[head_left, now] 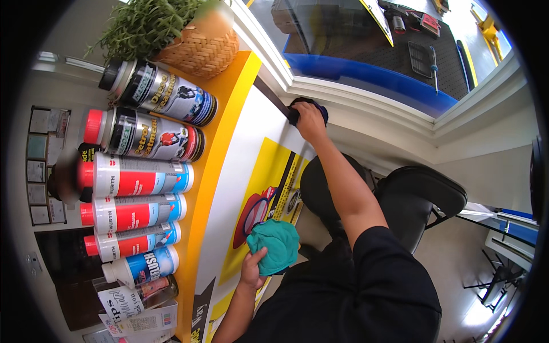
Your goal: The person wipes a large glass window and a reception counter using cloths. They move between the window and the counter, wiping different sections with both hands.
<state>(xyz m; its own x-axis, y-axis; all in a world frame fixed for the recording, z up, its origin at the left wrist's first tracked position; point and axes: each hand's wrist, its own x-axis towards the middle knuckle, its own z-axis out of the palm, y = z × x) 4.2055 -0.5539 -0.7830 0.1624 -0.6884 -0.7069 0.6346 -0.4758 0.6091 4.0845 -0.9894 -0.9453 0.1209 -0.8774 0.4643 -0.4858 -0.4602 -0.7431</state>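
Note:
My right hand (310,123) reaches far forward, its fingers closed over a dark cloth (322,110). That cloth presses against the corner where the counter's end meets the white window ledge (349,106). Close to my body, my left hand (251,270) grips a bunched teal cloth (275,247) by its left edge, thumb on top. The teal cloth is held in front of the counter's white and yellow printed front panel (229,194). What lies under my right palm is hidden.
On the yellow-edged counter (209,154) stand several cans and bottles (143,174), a woven basket (200,50) with a green plant, and a clear jar (163,290). Black chairs (409,200) stand to the right. Tools lie on a dark surface beyond the window (377,63).

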